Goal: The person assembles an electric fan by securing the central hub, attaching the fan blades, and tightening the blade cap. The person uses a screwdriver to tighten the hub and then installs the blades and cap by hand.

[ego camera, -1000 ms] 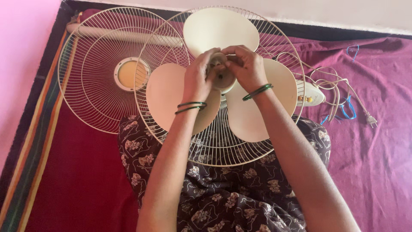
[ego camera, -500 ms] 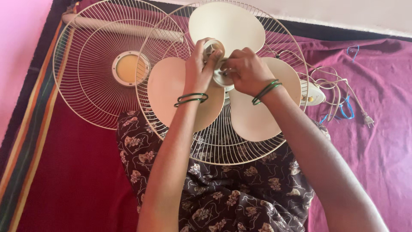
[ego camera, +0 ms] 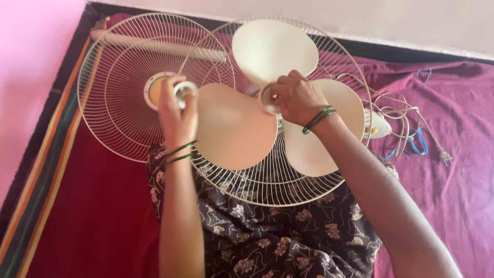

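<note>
While the fan sits on the person's lap, here's the rundown:
Around: a loose front grille (ego camera: pixel 121 87) lies flat on the maroon cloth (ego camera: pixel 453 175) to the left, overlapping the rear grille (ego camera: pixel 267 180); a cream pole (ego camera: pixel 154 45) runs under it near the wall.
In the way: the near blade (ego camera: pixel 234 128) covers part of the rear grille, and the right hand hides most of the hub (ego camera: pixel 267 100).
Count: three blades, two grilles, one cap, one cord with one plug (ego camera: pixel 445 156), bangles on both wrists.
Fan look: cream plastic blades, rounded, on a pale wire cage, with the control box (ego camera: pixel 378 126) poking out on the right.
Left hand (ego camera: pixel 177 116): fingers pinching a small round cap (ego camera: pixel 183 90), held up over the middle of the loose grille, well clear of the hub.
Right hand (ego camera: pixel 296 98): fingers curled over the hub, gripping it.
Cord (ego camera: pixel 399 105): tangled pale loop with a bit of blue wire, just right of the fan.
</note>
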